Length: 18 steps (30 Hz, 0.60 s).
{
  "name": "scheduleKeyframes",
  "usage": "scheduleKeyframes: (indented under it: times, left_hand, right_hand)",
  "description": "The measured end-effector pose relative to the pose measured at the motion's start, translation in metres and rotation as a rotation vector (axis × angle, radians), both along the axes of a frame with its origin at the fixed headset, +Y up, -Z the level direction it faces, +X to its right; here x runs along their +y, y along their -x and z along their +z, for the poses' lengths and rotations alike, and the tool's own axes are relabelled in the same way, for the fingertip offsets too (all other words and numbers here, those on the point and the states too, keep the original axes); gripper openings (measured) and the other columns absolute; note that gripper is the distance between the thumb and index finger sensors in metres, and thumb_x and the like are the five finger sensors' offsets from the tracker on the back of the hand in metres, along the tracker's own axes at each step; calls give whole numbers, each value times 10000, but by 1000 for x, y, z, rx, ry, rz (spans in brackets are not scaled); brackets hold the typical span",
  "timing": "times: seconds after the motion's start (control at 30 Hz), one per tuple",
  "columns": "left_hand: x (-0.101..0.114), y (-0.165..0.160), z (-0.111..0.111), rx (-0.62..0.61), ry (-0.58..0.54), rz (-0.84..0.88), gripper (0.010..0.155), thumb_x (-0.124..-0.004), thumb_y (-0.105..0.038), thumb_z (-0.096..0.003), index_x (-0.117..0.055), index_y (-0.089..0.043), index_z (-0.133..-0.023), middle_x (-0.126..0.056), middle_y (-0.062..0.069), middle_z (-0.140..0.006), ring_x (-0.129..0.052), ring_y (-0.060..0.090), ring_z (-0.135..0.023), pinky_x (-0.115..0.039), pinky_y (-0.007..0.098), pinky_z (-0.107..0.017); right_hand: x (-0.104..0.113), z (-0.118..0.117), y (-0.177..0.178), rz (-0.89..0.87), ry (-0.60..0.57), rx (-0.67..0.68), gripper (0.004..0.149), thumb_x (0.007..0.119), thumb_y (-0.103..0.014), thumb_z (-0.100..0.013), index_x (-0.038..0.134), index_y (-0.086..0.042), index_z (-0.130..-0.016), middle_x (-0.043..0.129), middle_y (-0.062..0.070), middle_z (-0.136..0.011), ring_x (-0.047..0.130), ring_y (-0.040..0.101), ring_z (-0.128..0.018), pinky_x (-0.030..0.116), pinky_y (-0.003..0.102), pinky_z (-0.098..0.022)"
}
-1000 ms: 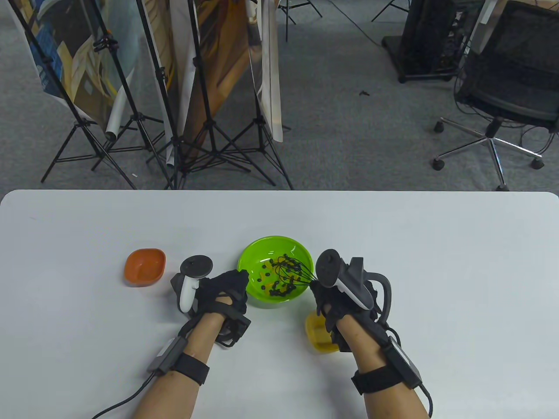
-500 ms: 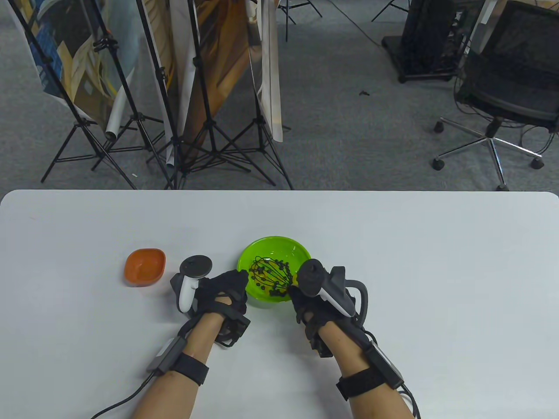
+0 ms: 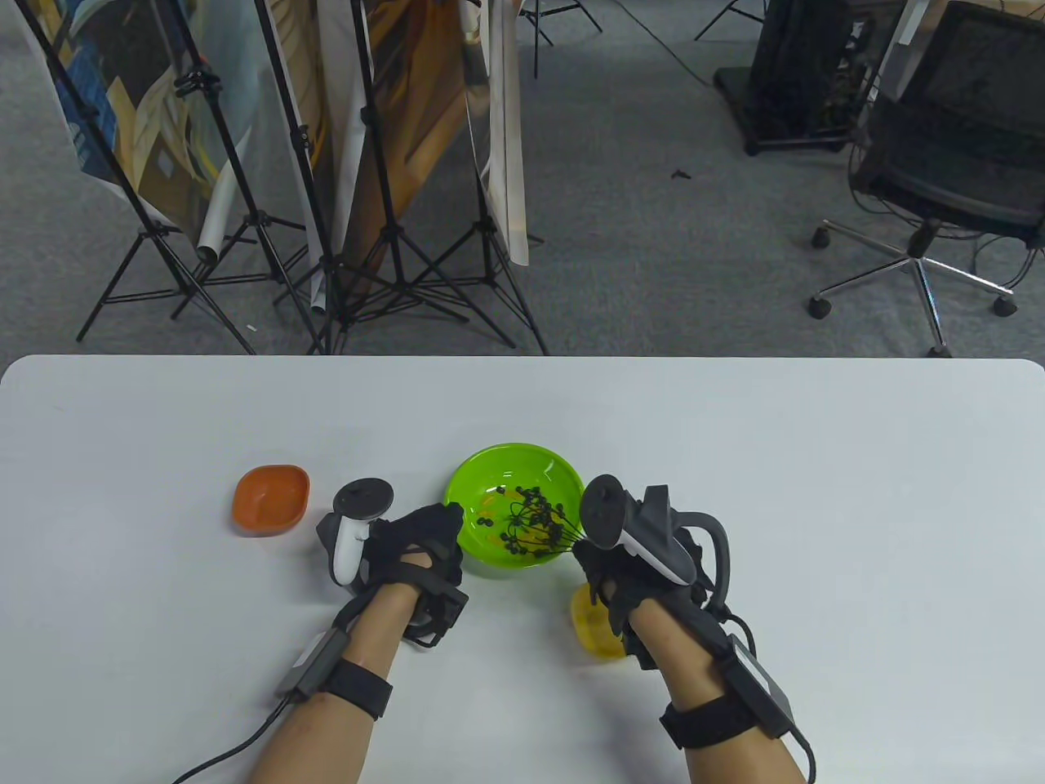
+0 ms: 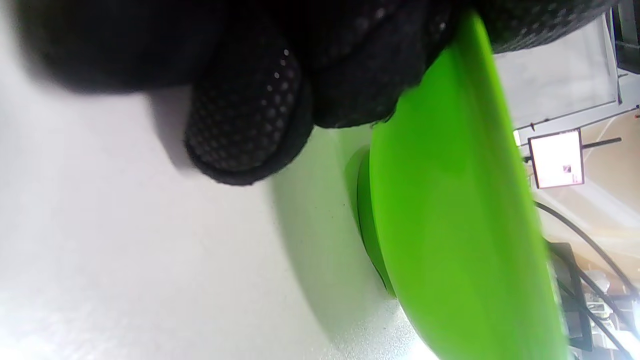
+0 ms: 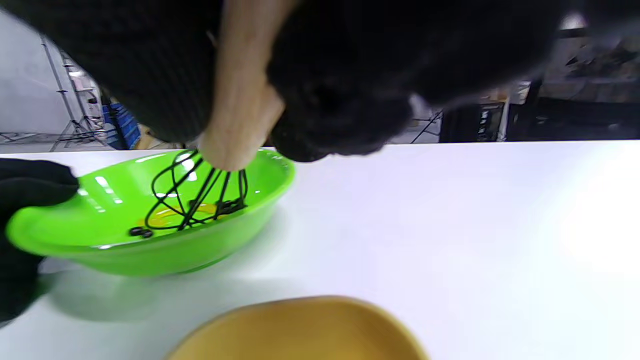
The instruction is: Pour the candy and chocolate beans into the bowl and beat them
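A green bowl (image 3: 522, 461) stands mid-table with black chocolate beans (image 3: 531, 516) and orange candy (image 3: 500, 492) in it. My left hand (image 3: 420, 535) grips its left rim; in the left wrist view the gloved fingers (image 4: 245, 120) curl against the bowl (image 4: 450, 210). My right hand (image 3: 608, 567) holds the wooden handle of a black wire whisk (image 3: 543, 527), its wires down among the beans. The right wrist view shows the whisk (image 5: 200, 200) inside the bowl (image 5: 150, 240), handle (image 5: 240, 110) in my fingers.
An empty orange dish (image 3: 271, 498) sits left of the bowl. An empty yellow dish (image 3: 594, 625) lies under my right wrist, also near in the right wrist view as the yellow dish (image 5: 300, 330). Beyond the table's far edge stand tripods and an office chair (image 3: 939, 163).
My right hand swung the whisk left across the bowl, then back to the right side. The beans shifted with it. My left hand has stayed on the rim.
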<state>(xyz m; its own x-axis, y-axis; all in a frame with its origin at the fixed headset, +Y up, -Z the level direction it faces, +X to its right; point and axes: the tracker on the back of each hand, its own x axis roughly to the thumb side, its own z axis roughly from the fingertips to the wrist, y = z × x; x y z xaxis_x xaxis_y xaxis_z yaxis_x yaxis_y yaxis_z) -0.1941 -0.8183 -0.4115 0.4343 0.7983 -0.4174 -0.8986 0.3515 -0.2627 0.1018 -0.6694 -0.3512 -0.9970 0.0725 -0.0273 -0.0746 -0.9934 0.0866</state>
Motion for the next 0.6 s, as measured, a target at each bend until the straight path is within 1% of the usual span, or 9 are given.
scheduleKeyframes:
  times: [0.07,0.2,0.33,0.47,0.6]
  left_hand:
    - [0,-1,0,-6,-5,-7,457,-703,-576,-448,-841,-181,-633,-991,-97,-325,-1080,174,-318,-921,312,-199]
    - [0,-1,0,-9,-8,-13,453,-716,-571,-445,-842,-175,-625,-992,-93,-319,-1083,176,-307,-923,315,-192]
    - [0,0,-1,-21,-5,1,454,-722,-567,-443,-842,-167,-621,-993,-86,-311,-1082,185,-302,-922,322,-189]
    - [0,-1,-1,-21,1,5,453,-723,-567,-444,-844,-168,-620,-993,-87,-313,-1081,184,-304,-921,320,-189]
    - [0,-1,0,-17,-3,-8,456,-704,-577,-445,-840,-181,-625,-991,-98,-316,-1082,174,-308,-923,313,-192]
  right_hand:
    - [-3,-3,-1,2,-4,-19,556,862,-518,-448,937,-70,-769,1012,116,-383,930,221,-40,860,422,-16]
    - [-18,-10,1,0,-4,-63,573,792,-518,-474,903,-45,-777,1002,103,-385,930,199,-37,865,410,-7]
    - [-33,-16,4,-87,0,-77,583,753,-518,-479,887,-33,-775,998,97,-375,928,188,-26,865,403,9]
    - [-43,-17,13,-172,-2,-56,586,744,-525,-479,885,-36,-771,997,93,-365,927,180,-18,864,396,18]
    - [-48,-11,30,-172,-6,10,576,721,-512,-488,881,-45,-783,998,90,-370,929,176,-21,867,391,17]
